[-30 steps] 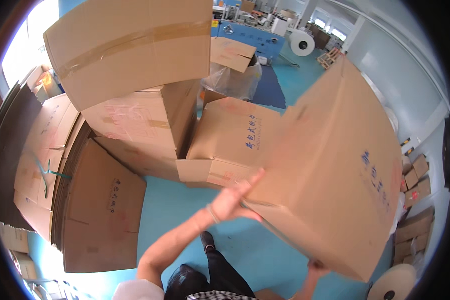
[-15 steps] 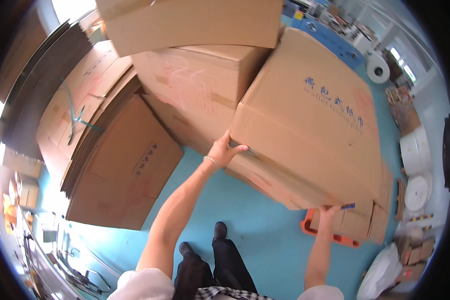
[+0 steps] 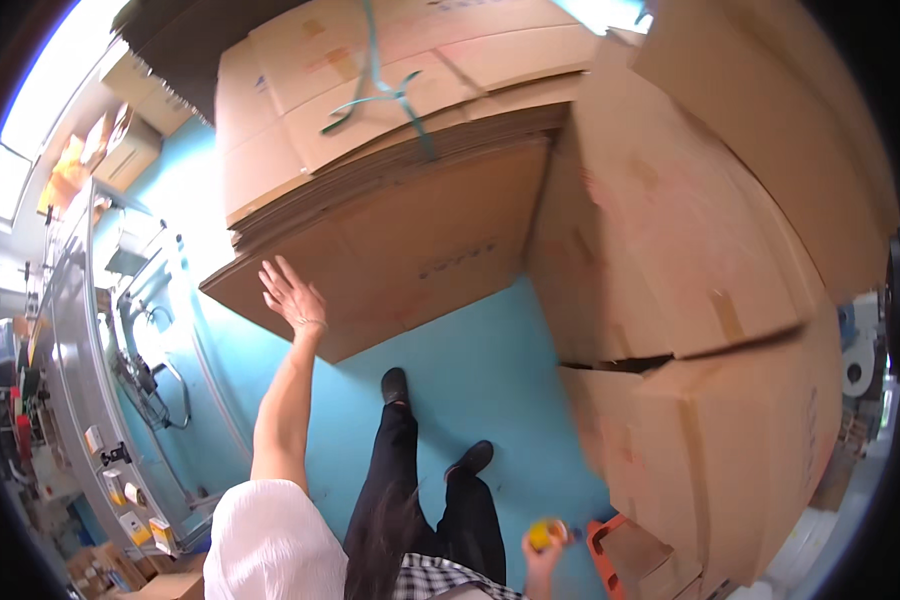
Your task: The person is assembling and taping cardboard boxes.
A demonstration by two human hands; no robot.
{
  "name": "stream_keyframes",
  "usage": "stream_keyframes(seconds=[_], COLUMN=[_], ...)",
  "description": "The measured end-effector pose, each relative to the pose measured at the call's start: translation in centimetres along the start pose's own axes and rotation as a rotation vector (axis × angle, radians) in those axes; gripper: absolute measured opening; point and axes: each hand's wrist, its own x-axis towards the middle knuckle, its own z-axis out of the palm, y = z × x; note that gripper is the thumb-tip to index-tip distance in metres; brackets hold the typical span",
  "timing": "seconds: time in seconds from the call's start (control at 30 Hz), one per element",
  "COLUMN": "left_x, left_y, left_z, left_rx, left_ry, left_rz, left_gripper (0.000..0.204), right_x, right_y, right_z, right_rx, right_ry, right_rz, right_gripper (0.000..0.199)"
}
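My left hand (image 3: 295, 298) is stretched out with its fingers spread, holding nothing. It hovers over or lightly touches the lower left part of a stack of flattened cardboard boxes (image 3: 400, 250); I cannot tell which. Green-blue strapping (image 3: 375, 55) binds that stack. Low at the right, my right hand (image 3: 540, 565) is closed around a small yellow object (image 3: 547, 534) with a dark blue end, too blurred to name. Beside it stands a big closed carton (image 3: 750, 440) with brown tape down its side.
More large cartons (image 3: 680, 220) are piled at the right. An orange pallet (image 3: 597, 560) lies under the near one. At the left stands a metal frame (image 3: 80, 330) with bars and small parts. Blue floor (image 3: 460, 350) shows around my feet.
My view has swung left to the cardboard stack. My left hand has let go of the large carton and opened. My right hand has left the carton's lower edge and come down near my body.
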Motion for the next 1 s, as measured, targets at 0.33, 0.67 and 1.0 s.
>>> stream_keyframes(seconds=[0.33, 0.67, 1.0], left_x=[4.1, 3.1, 3.9], left_y=[-7.6, -11.8, -13.7], left_z=[-1.8, -5.9, -7.1], left_rx=[-0.129, -0.328, -0.037], left_ry=[-0.017, -0.162, -0.468], left_rz=[0.165, 0.158, 0.334], left_gripper=[0.079, 0.030, 0.055], right_x=[11.2, 7.4, 5.4], right_y=[-21.9, -22.2, -23.9], right_z=[60.2, 68.2, 57.1], right_rx=[-0.937, -1.273, -1.300], right_ry=[-1.217, -1.210, -1.286], right_rz=[-1.093, -1.377, -1.490], right_gripper=[0.062, 0.046, 0.054])
